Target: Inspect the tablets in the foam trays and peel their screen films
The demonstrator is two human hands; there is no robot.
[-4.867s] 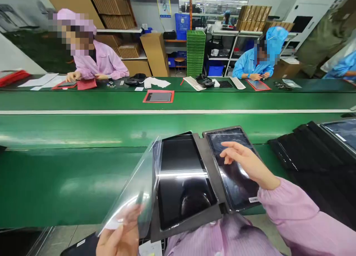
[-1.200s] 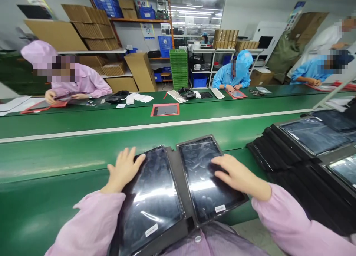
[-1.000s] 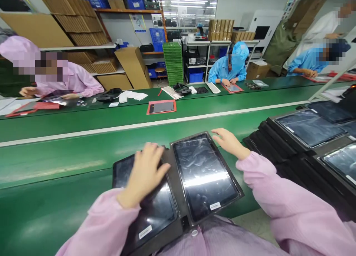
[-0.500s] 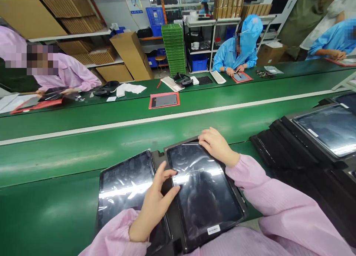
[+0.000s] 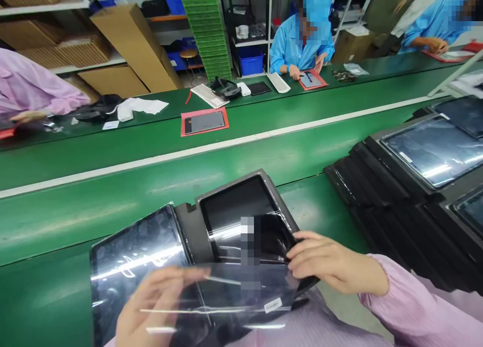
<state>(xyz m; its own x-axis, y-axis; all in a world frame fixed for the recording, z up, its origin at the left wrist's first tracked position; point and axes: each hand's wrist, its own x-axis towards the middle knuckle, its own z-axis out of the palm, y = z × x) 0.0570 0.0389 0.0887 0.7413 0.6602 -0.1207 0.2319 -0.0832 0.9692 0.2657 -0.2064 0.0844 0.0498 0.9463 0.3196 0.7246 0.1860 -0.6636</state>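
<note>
A clear plastic film [image 5: 230, 284] with a small white label is lifted over the lower half of a black screen panel [image 5: 237, 211]. My left hand [image 5: 158, 301], partly seen through the film, is closed on its left end. At the panel's right edge, the bent fingers of my right hand [image 5: 324, 261] grip the other side of the film. The panel lies in a dark tray [image 5: 194, 231] whose left section holds a second, film-covered screen panel [image 5: 139, 251]. The upper part of the first panel is bare and dark.
Black trays [image 5: 396, 191] with more screen panels [image 5: 433, 146] are stacked to my right. Across the green bench [image 5: 124, 201], a grey panel lies on a red mat [image 5: 222, 120]. Co-workers in blue and pink sleeves work behind it. A green crate stack [image 5: 207, 35] stands beyond.
The film has come up off the right panel and is now folded down toward me. My right hand has moved from the top edge down the right side; my left hand has lowered and closed.
</note>
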